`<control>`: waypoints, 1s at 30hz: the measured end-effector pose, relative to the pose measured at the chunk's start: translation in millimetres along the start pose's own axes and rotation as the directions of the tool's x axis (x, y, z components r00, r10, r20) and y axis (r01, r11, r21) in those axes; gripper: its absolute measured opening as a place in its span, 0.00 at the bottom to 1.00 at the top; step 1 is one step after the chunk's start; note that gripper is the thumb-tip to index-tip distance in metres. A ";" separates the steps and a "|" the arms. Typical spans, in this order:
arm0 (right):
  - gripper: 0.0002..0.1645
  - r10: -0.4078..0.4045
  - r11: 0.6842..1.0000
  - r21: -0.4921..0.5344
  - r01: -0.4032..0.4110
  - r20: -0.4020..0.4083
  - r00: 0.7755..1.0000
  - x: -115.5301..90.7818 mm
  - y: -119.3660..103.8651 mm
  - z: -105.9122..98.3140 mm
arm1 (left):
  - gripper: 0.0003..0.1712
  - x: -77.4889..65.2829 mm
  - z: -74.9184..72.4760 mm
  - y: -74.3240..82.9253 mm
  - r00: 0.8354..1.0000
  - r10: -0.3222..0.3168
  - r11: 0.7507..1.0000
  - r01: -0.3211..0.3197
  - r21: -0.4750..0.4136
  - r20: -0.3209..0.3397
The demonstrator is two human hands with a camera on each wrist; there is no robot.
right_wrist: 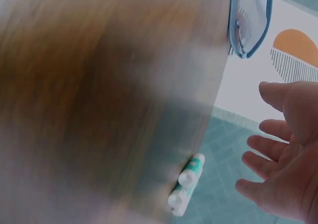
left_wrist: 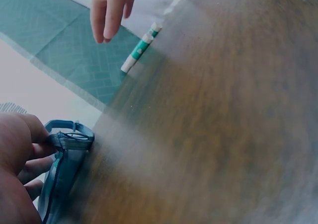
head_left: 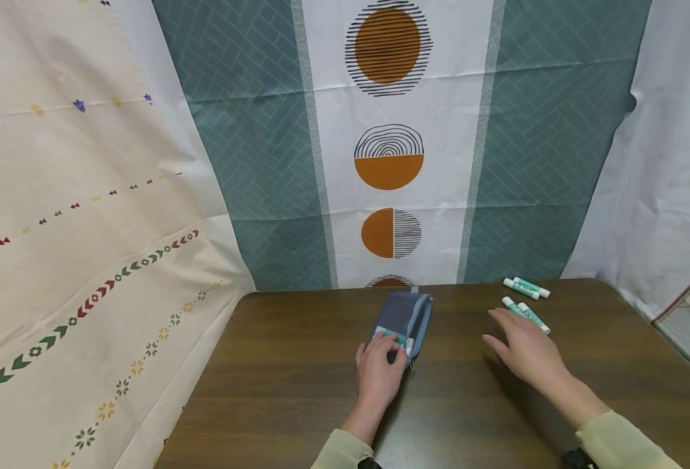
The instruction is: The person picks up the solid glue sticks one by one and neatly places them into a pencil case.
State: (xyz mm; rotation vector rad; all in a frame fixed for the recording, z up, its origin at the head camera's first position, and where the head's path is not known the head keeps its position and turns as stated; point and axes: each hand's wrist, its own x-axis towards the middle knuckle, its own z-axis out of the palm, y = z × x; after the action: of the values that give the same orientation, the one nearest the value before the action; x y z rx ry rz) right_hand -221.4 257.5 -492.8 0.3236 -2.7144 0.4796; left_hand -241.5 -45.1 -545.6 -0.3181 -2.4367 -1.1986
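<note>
A dark blue-grey zip pouch lies on the table with its zip side gaping. My left hand grips the pouch's near end, thumb and fingers bent about it; the left wrist view shows the fingers at the pouch edge. A green-and-white item shows at the pouch beside the fingertips, partly hidden by them. My right hand hovers over the table with fingers spread loosely and holds nothing. Just beyond its fingertips lie two small green-and-white tubes, side by side.
Two more such tubes lie near the table's back edge. Behind the brown wooden table hangs a patterned cloth in teal and white. A cream cloth drapes along the left side.
</note>
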 end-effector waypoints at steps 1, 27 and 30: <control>0.36 -0.003 1.000 -0.006 0.003 -0.006 1.000 -0.6 2.2 -1.0 | 0.09 0.1 0.2 -0.1 1.000 -0.006 1.000 0.006 -0.002 0.004; 0.41 0.022 0.997 -0.072 -0.026 -0.060 0.998 -12.4 51.4 -14.1 | 0.08 -1.2 1.0 0.0 1.000 -0.013 1.000 0.013 -0.005 0.005; 0.42 0.021 0.996 -0.083 -0.027 -0.064 0.998 -12.6 57.7 -14.8 | 0.09 -0.5 0.2 0.5 1.000 -0.011 1.000 0.011 -0.008 0.004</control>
State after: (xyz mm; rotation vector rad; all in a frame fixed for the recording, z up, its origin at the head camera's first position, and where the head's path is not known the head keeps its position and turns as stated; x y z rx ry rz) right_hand -221.7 317.8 -501.2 0.2494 -2.6703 0.3753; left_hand -241.0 -44.7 -545.6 -0.3107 -2.4408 -1.2136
